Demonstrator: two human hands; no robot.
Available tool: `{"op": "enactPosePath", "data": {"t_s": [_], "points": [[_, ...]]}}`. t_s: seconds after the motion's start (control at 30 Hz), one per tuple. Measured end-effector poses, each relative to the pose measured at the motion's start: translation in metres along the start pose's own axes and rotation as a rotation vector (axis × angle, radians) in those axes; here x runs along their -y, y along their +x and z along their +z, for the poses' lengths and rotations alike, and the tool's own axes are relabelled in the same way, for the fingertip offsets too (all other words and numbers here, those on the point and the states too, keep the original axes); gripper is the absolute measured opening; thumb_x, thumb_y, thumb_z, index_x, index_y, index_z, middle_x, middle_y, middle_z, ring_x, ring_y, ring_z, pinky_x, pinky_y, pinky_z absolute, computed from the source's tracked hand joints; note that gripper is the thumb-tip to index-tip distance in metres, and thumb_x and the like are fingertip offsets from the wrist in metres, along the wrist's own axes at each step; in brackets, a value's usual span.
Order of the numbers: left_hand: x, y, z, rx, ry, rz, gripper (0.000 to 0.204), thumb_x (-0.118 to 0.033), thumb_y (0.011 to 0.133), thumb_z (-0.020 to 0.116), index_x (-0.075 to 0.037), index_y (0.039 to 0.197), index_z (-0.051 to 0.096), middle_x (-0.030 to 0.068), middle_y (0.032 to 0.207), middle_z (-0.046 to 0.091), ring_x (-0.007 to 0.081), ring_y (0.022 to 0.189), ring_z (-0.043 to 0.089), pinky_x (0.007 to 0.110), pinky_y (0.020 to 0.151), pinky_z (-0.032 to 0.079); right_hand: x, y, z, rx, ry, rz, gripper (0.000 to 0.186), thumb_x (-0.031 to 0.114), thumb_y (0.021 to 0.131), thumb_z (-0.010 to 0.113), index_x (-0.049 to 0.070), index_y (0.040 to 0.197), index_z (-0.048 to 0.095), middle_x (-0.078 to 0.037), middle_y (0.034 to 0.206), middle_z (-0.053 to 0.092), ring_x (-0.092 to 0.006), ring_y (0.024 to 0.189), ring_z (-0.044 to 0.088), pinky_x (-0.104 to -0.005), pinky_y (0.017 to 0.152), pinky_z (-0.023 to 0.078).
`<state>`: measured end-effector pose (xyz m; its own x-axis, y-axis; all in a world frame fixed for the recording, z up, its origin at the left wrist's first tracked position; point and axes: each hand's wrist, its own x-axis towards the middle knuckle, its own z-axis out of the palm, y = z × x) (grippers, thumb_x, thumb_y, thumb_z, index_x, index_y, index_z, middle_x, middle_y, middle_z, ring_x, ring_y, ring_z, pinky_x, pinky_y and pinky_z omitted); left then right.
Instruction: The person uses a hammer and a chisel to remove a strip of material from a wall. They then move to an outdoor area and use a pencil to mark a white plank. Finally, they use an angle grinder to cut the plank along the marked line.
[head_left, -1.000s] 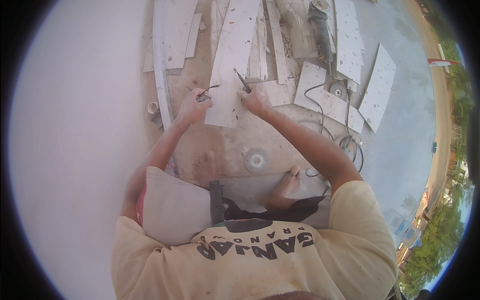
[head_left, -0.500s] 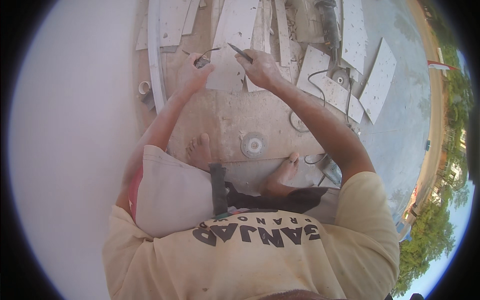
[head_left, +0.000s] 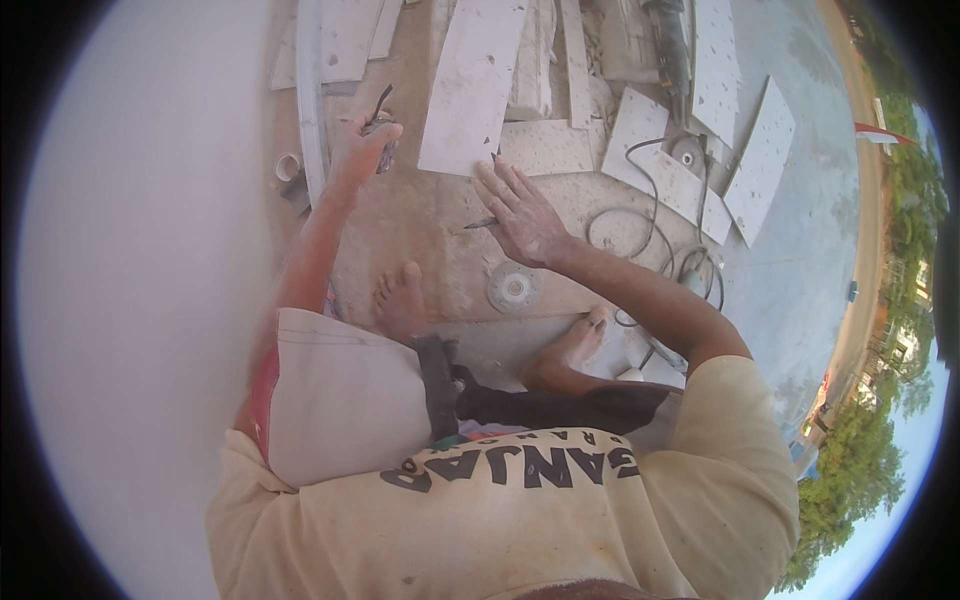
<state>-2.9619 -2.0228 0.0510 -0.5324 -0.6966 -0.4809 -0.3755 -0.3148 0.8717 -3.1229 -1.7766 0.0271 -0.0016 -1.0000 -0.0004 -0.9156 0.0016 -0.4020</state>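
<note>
My left hand (head_left: 362, 150) grips a small dark tool (head_left: 383, 138) with a black strap sticking up, left of a long white board (head_left: 462, 90). My right hand (head_left: 515, 215) has its fingers stretched toward that board's near edge, their tips on or beside it. It also holds a dark pencil-like stick (head_left: 478, 224), lying crosswise under the fingers and pointing left. A round metal disc (head_left: 516, 288) lies on the dusty ground below my right hand, between my bare feet.
An angle grinder (head_left: 668, 60), cables (head_left: 652, 200) and loose tile-like pieces (head_left: 760, 150) lie right and ahead. A pale metal strip (head_left: 310, 100) and short pipe (head_left: 287, 167) are at left, beside a pale wall-like surface (head_left: 150, 250). A road (head_left: 858, 250) shows beyond the floor's right edge.
My left hand has moved left and up, turning the tool so its strap points upward. My right hand rose, then came down to the board's near edge, its fingers straightened and the stick turned crosswise.
</note>
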Motion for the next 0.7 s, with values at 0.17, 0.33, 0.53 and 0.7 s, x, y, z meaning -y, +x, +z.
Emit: {"op": "enactPosePath", "data": {"t_s": [0.17, 0.33, 0.53, 0.7], "points": [[0.007, 0.000, -0.004, 0.057, -0.028, -0.022, 0.024, -0.021, 0.089, 0.071, -0.005, 0.107, 0.065, -0.0016, 0.078, 0.060, 0.0061, 0.064, 0.055, 0.023, 0.056, 0.042, -0.005, -0.003, -0.025, -0.013, 0.041, -0.089, 0.055, 0.010, 0.088, 0.064, 0.005, 0.141, 0.050, -0.015, 0.156, 0.041, -0.0325, 0.147, 0.035, -0.0480, 0.123, 0.029], [-0.008, -0.012, 0.017, 0.106, 0.136, -0.004, 0.031, -0.019, 0.084, 0.075, -0.003, 0.109, 0.065, -0.0004, 0.078, 0.061, 0.0077, 0.062, 0.055, 0.025, 0.054, 0.045, -0.009, 0.026, -0.028, -0.123, 0.230, 0.202, 0.048, 0.008, 0.088, 0.063, 0.004, 0.135, 0.056, -0.013, 0.148, 0.050, -0.0307, 0.138, 0.046, -0.0458, 0.115, 0.039], [-0.007, -0.022, 0.022, 0.014, 0.222, 0.067, 0.034, -0.022, 0.082, 0.075, -0.001, 0.108, 0.067, 0.0030, 0.085, 0.065, 0.0085, 0.069, 0.059, 0.027, 0.059, 0.048, -0.010, -0.015, -0.027, 0.162, 0.071, -0.192, 0.042, 0.010, 0.091, 0.062, 0.004, 0.132, 0.058, -0.014, 0.129, 0.064, -0.0317, 0.123, 0.058, -0.0434, 0.105, 0.046], [-0.011, -0.033, 0.020, -0.024, 0.384, 0.256, 0.039, -0.023, 0.080, 0.074, -0.003, 0.112, 0.066, 0.0106, 0.092, 0.068, 0.0176, 0.081, 0.065, 0.034, 0.074, 0.052, -0.003, 0.000, -0.083, 0.258, 0.363, 0.362, 0.033, 0.023, 0.097, 0.060, 0.003, 0.122, 0.065, -0.016, 0.110, 0.070, -0.0322, 0.105, 0.065, -0.0426, 0.093, 0.050]]}}
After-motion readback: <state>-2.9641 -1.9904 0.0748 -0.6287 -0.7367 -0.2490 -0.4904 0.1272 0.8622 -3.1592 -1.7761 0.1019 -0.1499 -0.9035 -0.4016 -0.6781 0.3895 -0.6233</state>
